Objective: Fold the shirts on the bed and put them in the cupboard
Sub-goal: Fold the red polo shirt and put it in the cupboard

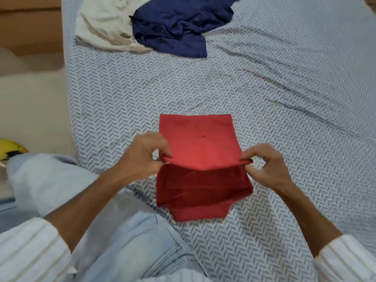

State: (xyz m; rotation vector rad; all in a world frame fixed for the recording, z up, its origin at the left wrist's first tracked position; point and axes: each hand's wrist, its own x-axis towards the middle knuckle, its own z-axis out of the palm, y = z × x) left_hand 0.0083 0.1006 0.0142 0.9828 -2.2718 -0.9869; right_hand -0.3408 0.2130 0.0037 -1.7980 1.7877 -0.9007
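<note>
Matt red cloth shirt (198, 143), woven herringbone bedsheet (264, 88), crumpled navy fabric (175, 27)

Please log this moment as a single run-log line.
left hand: pinches red shirt fold edge | right hand: pinches same edge | blue shirt, white shirt: unfolded on bed

The navy shirt (175, 27) covers part of the cream shirt (101, 25), both cut off by the top edge; a yellow object (10, 148) (unidentifiable) is clipped at left.
</note>
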